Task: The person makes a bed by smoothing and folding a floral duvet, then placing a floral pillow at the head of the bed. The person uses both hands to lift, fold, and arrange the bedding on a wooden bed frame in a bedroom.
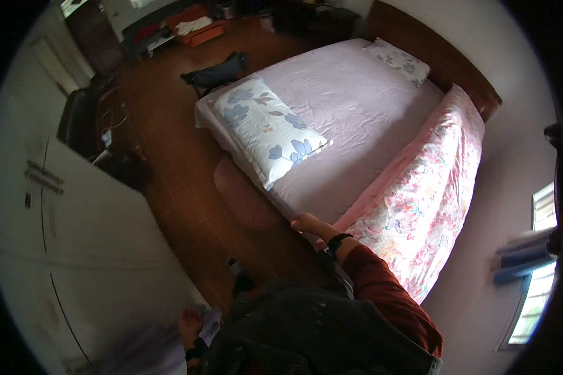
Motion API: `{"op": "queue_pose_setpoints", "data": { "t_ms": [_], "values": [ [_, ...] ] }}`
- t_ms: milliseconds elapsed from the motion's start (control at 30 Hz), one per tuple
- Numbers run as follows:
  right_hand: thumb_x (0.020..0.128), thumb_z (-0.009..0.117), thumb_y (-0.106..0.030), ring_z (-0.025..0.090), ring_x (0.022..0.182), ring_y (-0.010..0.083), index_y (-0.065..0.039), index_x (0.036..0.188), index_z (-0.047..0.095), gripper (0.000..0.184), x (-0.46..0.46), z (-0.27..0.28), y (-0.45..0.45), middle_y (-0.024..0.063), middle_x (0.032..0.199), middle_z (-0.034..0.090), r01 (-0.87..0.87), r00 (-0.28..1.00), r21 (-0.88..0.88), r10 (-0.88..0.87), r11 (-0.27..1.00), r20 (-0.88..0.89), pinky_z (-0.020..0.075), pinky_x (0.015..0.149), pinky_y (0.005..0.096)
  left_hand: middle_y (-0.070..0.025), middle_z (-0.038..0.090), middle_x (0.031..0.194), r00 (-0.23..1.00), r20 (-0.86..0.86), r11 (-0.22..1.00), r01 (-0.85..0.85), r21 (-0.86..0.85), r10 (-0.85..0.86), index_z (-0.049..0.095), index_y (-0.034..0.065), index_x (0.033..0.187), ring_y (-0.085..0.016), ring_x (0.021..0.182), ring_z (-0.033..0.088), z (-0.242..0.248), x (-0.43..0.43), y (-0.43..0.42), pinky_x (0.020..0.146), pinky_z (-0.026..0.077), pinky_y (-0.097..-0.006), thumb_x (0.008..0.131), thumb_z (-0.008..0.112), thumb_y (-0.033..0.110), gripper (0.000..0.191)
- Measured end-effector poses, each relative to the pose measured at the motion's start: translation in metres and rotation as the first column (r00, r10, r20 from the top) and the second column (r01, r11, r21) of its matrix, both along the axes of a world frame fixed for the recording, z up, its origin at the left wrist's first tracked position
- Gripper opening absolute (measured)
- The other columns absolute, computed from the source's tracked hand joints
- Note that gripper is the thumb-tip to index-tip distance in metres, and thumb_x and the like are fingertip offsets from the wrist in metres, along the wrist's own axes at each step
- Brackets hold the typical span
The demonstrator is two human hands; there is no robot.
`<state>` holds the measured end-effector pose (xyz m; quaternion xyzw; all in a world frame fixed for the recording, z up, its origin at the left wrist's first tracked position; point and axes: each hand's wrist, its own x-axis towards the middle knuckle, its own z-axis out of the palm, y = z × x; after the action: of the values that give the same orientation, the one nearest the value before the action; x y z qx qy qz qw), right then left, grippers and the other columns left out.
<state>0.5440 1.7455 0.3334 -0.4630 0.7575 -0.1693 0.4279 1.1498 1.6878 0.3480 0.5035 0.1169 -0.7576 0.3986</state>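
My right hand [306, 223] is at the near corner of the bed, fingers curled, beside the edge of the pale pink sheet [347, 108]. Whether it grips anything there cannot be made out. Low in the picture, my left hand [190, 322] hangs by the white wardrobe [108, 225], dim and blurred. Something pale purple, perhaps cloth [211, 323], shows right beside it. A white pillow with blue-grey flowers [267, 126] lies across the bed's foot end. Along the window side, a pink floral quilt [417, 206] is folded back in a long heap.
A second flowered pillow [401, 61] rests against the wooden headboard [427, 42]. A pink rug [244, 197] lies on the wooden floor [178, 154] beside the bed. Near the bed's far foot corner stands a dark folding seat [216, 70]. An orange box with cloth [197, 28] is farther back.
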Motion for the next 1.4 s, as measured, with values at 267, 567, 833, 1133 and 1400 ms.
{"op": "queue_pose_setpoints", "data": {
  "t_ms": [267, 567, 833, 1133, 1400],
  "values": [
    [0.081, 0.056, -0.024, 0.063, 0.078, 0.0238, -0.008, 0.106, 0.062, 0.030, -0.050, -0.021, 0.010, 0.0112, 0.091, 0.065, 0.209, 0.929, 0.058, -0.180, 0.976, -0.322, 0.0506, 0.068, 0.0337, -0.0061, 0.052, 0.065, -0.166, 0.965, 0.161, 0.967, 0.199, -0.201, 0.050, 0.0045, 0.066, -0.017, 0.061, 0.049, 0.066, -0.093, -0.283, 0.056, 0.043, -0.0285, 0.087, 0.051, 0.012, 0.022],
    [0.081, 0.059, -0.027, 0.058, 0.059, 0.0185, -0.002, 0.092, 0.065, 0.028, -0.020, -0.044, 0.012, 0.0092, 0.072, 0.061, 0.804, 0.465, 0.362, -0.878, 0.472, 0.111, 0.0447, 0.050, 0.0304, -0.0042, 0.055, 0.084, 0.721, 0.413, 0.688, 0.679, -0.257, -0.557, 0.055, 0.0077, 0.094, -0.017, 0.079, 0.053, 0.080, -0.297, -0.521, 0.074, 0.046, -0.0312, 0.086, 0.058, 0.025, 0.019],
    [0.083, 0.057, -0.044, 0.061, 0.072, 0.0227, -0.002, 0.103, 0.059, 0.046, -0.130, -0.092, -0.104, 0.0126, 0.087, 0.062, 0.692, 0.635, 0.251, -0.736, 0.677, 0.235, 0.0486, 0.056, 0.0341, -0.0050, 0.059, 0.088, 0.407, 0.488, 0.445, 0.895, -0.042, -0.772, 0.058, 0.0117, 0.097, -0.019, 0.083, 0.057, 0.086, -0.494, -0.561, 0.073, 0.048, -0.0362, 0.085, 0.060, 0.027, 0.020],
    [0.076, 0.053, -0.066, 0.055, 0.091, 0.0246, 0.000, 0.126, 0.044, 0.083, -0.194, -0.116, -0.220, 0.0165, 0.113, 0.054, 0.878, 0.281, 0.311, -0.919, 0.363, 0.278, 0.0470, 0.071, 0.0352, -0.0089, 0.056, 0.103, 0.217, 0.556, 0.282, 0.959, 0.033, -0.803, 0.049, 0.0080, 0.116, -0.022, 0.094, 0.054, 0.041, -0.598, -0.658, 0.083, 0.044, -0.0378, 0.080, 0.065, 0.035, 0.048],
    [0.076, 0.067, -0.048, 0.053, 0.102, 0.0250, 0.005, 0.127, 0.039, 0.078, -0.205, -0.091, -0.283, 0.0136, 0.114, 0.055, 0.913, -0.331, 0.386, -0.786, -0.128, 0.522, 0.0425, 0.089, 0.0350, -0.0210, 0.019, 0.144, -0.001, 0.218, 0.038, 0.984, 0.175, -0.976, 0.008, 0.0050, 0.142, -0.033, 0.131, 0.024, -0.098, -0.685, -0.662, 0.105, 0.028, -0.0465, 0.077, 0.056, 0.061, 0.099]
  ]
}}
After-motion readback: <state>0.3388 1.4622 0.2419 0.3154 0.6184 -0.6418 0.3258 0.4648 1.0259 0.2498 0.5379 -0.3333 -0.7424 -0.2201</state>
